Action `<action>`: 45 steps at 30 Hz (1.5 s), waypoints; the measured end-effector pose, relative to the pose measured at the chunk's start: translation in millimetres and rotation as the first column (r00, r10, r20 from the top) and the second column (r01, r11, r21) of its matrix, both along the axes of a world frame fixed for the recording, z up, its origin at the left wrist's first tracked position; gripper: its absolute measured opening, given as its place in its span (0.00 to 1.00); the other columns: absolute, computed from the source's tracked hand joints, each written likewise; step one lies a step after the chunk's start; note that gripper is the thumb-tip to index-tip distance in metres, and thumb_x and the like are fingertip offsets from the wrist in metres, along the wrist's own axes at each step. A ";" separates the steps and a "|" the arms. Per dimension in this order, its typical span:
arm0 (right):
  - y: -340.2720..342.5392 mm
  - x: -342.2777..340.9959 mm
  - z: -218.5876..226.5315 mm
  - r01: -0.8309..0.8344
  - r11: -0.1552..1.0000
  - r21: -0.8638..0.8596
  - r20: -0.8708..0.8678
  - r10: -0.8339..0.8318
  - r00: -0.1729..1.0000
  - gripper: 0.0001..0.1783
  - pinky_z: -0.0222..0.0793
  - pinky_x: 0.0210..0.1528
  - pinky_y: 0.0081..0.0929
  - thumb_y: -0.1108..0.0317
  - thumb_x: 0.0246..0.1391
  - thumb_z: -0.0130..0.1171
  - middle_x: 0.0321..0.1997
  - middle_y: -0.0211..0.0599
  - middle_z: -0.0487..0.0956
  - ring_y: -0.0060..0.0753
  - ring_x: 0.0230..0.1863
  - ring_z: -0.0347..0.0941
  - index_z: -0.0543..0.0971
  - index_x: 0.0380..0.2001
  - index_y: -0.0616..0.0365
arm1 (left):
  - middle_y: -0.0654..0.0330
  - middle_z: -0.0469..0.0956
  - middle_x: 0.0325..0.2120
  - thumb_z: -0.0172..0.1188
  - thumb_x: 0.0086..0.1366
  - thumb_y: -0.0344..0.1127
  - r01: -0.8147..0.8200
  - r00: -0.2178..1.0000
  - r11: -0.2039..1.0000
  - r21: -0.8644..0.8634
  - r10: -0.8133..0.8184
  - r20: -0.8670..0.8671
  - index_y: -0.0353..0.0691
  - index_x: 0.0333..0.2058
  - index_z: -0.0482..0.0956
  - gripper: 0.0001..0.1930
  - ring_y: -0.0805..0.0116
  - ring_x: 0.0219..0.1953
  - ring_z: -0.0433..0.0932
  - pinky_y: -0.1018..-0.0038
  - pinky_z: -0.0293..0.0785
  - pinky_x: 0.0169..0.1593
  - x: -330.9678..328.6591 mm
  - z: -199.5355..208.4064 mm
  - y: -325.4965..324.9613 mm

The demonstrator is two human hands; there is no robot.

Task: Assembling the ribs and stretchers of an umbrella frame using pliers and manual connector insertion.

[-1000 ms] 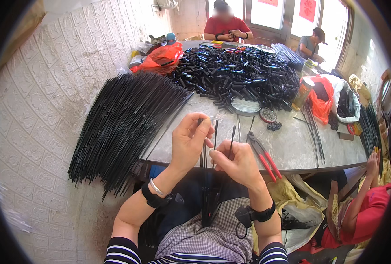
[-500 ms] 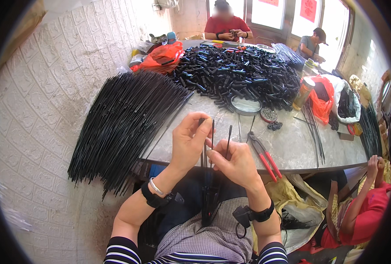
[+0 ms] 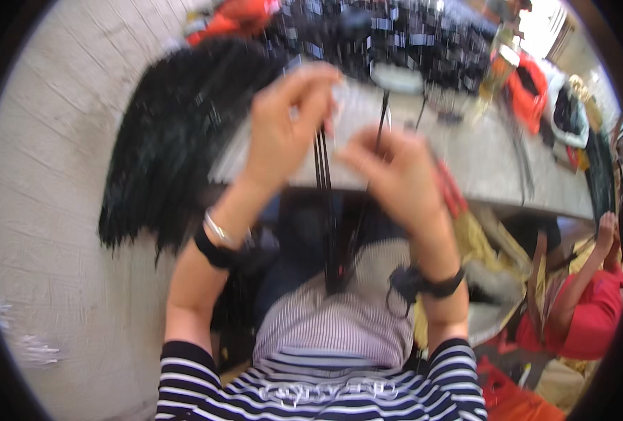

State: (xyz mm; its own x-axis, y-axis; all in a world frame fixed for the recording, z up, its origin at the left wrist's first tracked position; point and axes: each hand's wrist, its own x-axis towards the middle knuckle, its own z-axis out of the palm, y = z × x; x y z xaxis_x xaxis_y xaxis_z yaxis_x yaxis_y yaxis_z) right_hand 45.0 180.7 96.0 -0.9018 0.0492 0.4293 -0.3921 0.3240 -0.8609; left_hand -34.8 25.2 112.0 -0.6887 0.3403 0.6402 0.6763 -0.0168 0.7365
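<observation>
My left hand [image 3: 283, 130] is pinched on a small bunch of thin black rods [image 3: 323, 210] that hang straight down to my lap. Just to its right, my right hand [image 3: 395, 179] grips a single thin black rod [image 3: 381, 119] that points up above my fingers. Both hands are raised above the near edge of the grey table [image 3: 480, 158]. The picture is blurred by motion, so fine details of the fingers are unclear.
A big fan of long black rods [image 3: 178, 133] hangs off the table's left end beside the white wall. A heap of black pieces [image 3: 409, 35] covers the far table. Red-handled pliers [image 3: 452, 193] lie right of my hand. A person in red [image 3: 592, 309] sits at the lower right.
The view has tipped down and come much closer, and my hands now fill the middle. They still hold the rods, with the left hand raised a little higher.
</observation>
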 end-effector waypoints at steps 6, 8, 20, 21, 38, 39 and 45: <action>32.7 3.5 -5.8 -0.065 0.961 -0.270 0.136 0.105 0.985 0.10 0.67 0.23 0.13 0.66 0.56 0.62 0.25 0.30 0.78 0.13 0.21 0.70 0.80 0.34 0.63 | 0.63 0.76 0.25 0.55 0.68 0.33 -0.049 0.968 0.996 0.073 0.030 0.248 0.36 0.40 0.77 0.08 0.78 0.26 0.75 0.79 0.78 0.29 -7.9 4.2 -8.3; 36.2 8.4 -1.1 -0.033 0.935 -0.353 0.206 0.112 0.972 0.10 0.69 0.23 0.14 0.64 0.58 0.60 0.26 0.31 0.78 0.15 0.21 0.71 0.79 0.35 0.62 | 0.63 0.76 0.25 0.55 0.68 0.34 -0.027 0.975 0.996 0.088 0.007 0.221 0.36 0.41 0.77 0.08 0.78 0.26 0.75 0.78 0.79 0.29 -8.2 2.2 -7.9; 60.3 2.0 -19.7 0.013 0.905 -0.424 0.159 0.060 0.985 0.13 0.74 0.23 0.16 0.62 0.61 0.56 0.29 0.37 0.80 0.19 0.21 0.74 0.79 0.35 0.64 | 0.62 0.76 0.27 0.49 0.71 0.34 0.030 0.977 1.000 0.006 -0.030 0.212 0.35 0.39 0.74 0.08 0.77 0.28 0.76 0.76 0.81 0.33 -14.7 4.3 -5.7; 51.6 1.5 -14.7 0.021 0.914 -0.406 0.099 0.021 0.995 0.12 0.71 0.24 0.15 0.64 0.60 0.58 0.28 0.35 0.80 0.17 0.21 0.72 0.80 0.35 0.64 | 0.62 0.76 0.27 0.49 0.71 0.34 0.057 0.974 0.998 -0.024 -0.050 0.221 0.35 0.38 0.74 0.09 0.76 0.28 0.76 0.75 0.81 0.34 -16.2 9.9 -4.8; -0.1 -4.9 3.6 0.026 0.994 -0.104 0.036 -0.023 0.999 0.10 0.70 0.25 0.19 0.69 0.52 0.63 0.20 0.39 0.81 0.20 0.21 0.77 0.81 0.27 0.67 | 0.59 0.77 0.28 0.49 0.69 0.28 0.079 0.952 0.986 0.144 -0.118 0.284 0.34 0.40 0.72 0.05 0.76 0.28 0.76 0.77 0.77 0.31 12.3 -4.3 -1.0; -0.2 -6.3 2.8 0.023 0.995 -0.094 0.037 -0.020 0.999 0.10 0.70 0.25 0.20 0.68 0.52 0.63 0.20 0.40 0.81 0.20 0.21 0.77 0.80 0.26 0.67 | 0.60 0.77 0.28 0.49 0.69 0.28 0.083 0.953 0.981 0.173 -0.129 0.273 0.34 0.40 0.72 0.05 0.77 0.27 0.75 0.78 0.77 0.30 11.8 -6.0 0.6; -2.5 -12.2 8.2 0.013 0.999 -0.035 0.031 -0.012 0.999 0.11 0.70 0.25 0.23 0.67 0.52 0.64 0.20 0.42 0.81 0.24 0.21 0.78 0.80 0.25 0.67 | 0.61 0.76 0.27 0.50 0.70 0.30 0.031 0.964 0.972 0.234 -0.091 0.250 0.35 0.40 0.72 0.05 0.78 0.27 0.74 0.81 0.74 0.29 11.3 -10.4 8.8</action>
State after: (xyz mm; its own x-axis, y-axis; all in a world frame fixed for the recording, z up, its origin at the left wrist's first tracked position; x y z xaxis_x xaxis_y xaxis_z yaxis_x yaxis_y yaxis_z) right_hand 32.8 178.2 104.2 -0.9138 0.0752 0.3991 -0.3614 0.2979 -0.8835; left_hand -23.5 34.0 101.6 -0.8225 0.2541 0.5088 0.4565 -0.2385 0.8572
